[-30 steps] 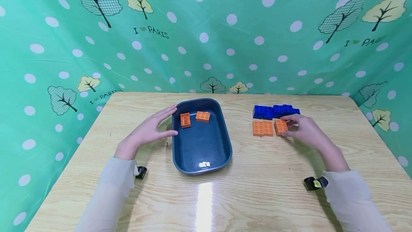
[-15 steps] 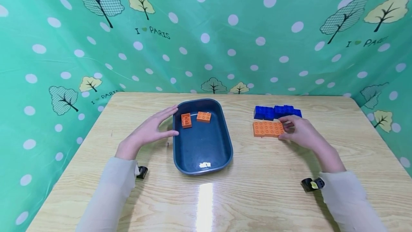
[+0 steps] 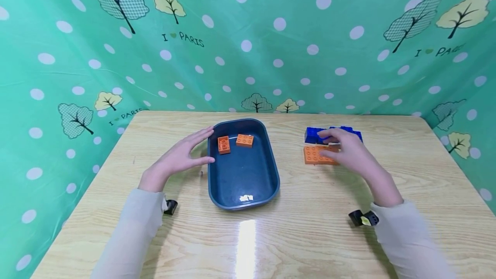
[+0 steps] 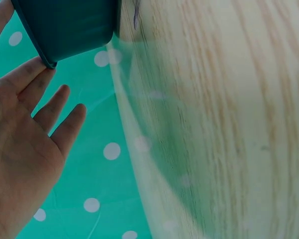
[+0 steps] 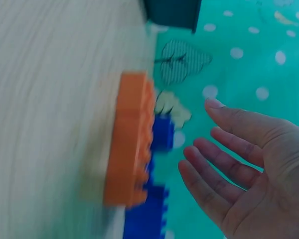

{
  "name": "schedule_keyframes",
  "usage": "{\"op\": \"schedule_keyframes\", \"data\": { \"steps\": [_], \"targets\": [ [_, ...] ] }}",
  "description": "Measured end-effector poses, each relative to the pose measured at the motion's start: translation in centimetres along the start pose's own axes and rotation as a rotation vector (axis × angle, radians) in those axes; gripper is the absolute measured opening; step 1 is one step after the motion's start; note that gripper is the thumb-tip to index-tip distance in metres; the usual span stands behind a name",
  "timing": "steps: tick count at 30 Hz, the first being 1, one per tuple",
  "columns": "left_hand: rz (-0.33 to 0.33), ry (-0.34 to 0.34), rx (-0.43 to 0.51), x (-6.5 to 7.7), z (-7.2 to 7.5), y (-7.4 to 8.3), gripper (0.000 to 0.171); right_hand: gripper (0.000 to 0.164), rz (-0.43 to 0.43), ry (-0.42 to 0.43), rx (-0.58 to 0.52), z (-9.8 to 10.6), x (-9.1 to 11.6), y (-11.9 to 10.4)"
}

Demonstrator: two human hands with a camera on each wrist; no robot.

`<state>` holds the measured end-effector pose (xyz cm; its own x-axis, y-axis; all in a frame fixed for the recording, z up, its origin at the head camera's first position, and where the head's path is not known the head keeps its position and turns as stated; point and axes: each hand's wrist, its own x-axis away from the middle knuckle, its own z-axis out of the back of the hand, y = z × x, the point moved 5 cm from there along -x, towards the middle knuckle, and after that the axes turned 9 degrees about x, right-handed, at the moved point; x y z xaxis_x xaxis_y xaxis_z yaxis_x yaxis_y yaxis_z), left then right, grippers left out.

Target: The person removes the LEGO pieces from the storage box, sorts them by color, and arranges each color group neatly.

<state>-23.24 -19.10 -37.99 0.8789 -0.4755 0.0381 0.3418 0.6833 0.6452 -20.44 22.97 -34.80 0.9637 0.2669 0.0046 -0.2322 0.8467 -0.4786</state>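
A dark blue tray stands left of the middle, with two orange toy bricks in its far part; one lies with its hollow side up. My left hand has its fingers spread and touches the tray's left rim. Over a row of orange bricks hovers my right hand, fingers loosely bent and holding nothing. In the right wrist view, that hand is apart from the orange bricks. Just behind the row sit several blue bricks, partly hidden by the hand.
Everything stands on a light wooden table. A green dotted curtain hangs behind it and at both sides. Each wrist carries a small black camera.
The right hand slid an orange brick left against the other orange bricks, let it go, and has risen and moved left over the row. The left hand stays at the tray.
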Motion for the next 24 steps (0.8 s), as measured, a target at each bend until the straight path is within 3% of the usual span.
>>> {"op": "schedule_keyframes", "data": {
  "steps": [18,24],
  "targets": [
    [0.002,-0.01,0.004,-0.1,0.1,0.0,0.089,0.051,0.172,-0.037,-0.089,-4.1,-4.1,-9.7],
    [-0.001,-0.004,0.006,0.0,0.1,-0.1,0.089,0.05,0.218,-0.014,0.009,-5.6,-4.7,-12.7]
  ]
}}
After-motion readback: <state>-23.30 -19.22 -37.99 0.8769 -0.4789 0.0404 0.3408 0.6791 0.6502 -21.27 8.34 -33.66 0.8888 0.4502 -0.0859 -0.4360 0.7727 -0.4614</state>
